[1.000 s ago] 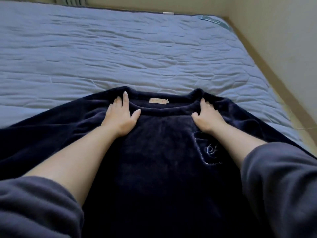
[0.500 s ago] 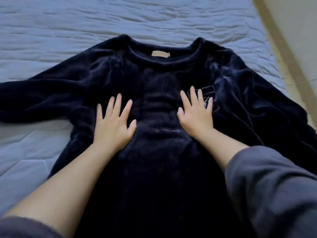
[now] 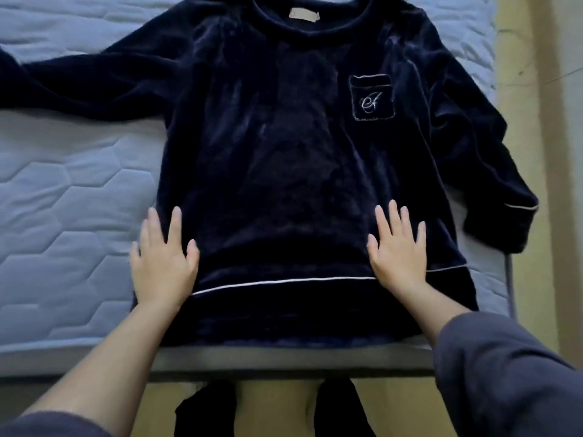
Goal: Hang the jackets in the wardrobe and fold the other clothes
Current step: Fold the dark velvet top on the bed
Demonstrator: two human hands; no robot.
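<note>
A dark navy fleece top (image 3: 277, 146) lies flat, front up, on the bed, its collar at the far end and its hem at the near edge. It has a chest pocket with an embroidered letter (image 3: 372, 99) and white piping near the hem. My left hand (image 3: 162, 261) presses flat on the lower left side of the top, fingers straight. At the lower right, just above the piping, my right hand (image 3: 399, 250) presses flat the same way. One sleeve stretches out to the left; the other hangs bent at the right.
The blue quilted mattress (image 3: 63, 209) carries the top. Its near edge (image 3: 284, 361) runs across the bottom, with floor and my legs below. A beige strip of floor and wall (image 3: 542, 152) borders the bed's right side.
Both hands slid down the top from the collar past the chest to the hem, smoothing it. The view tilted down, so the whole top and bed edge show.
</note>
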